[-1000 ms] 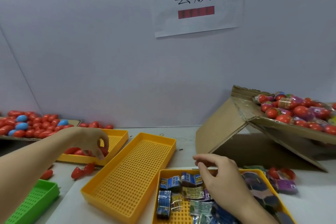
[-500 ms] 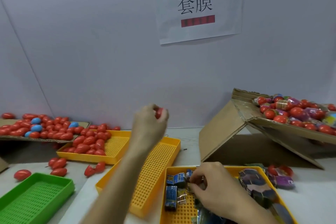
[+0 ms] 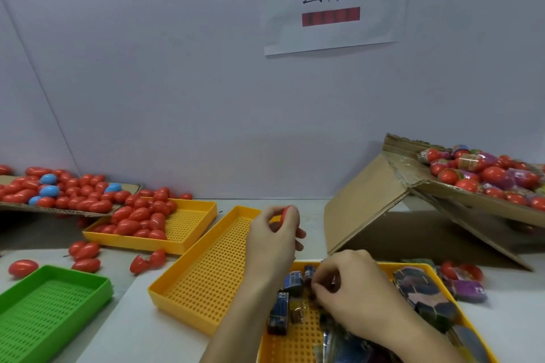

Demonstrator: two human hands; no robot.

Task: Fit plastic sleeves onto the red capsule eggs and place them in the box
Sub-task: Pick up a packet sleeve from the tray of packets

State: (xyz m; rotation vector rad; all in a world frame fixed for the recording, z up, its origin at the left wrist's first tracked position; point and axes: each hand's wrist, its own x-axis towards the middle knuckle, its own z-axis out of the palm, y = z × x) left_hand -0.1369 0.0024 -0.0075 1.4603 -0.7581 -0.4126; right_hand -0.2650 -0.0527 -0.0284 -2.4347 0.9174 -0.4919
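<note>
White paper sign (image 3: 333, 3) on wall: "套膜"; red bar beneath, unreadable.

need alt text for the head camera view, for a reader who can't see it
A person's left hand grips a red capsule egg above an empty yellow tray, while the right hand picks among plastic sleeves in a nearer yellow tray. More red eggs fill a tray at left; a tilted cardboard box of sleeved eggs sits at right.

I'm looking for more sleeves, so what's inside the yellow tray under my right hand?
The yellow tray holds flat blue printed sleeves and darker folded ones. The right hand pinches among them; whatever lies beneath hand and wrist is covered.
</note>
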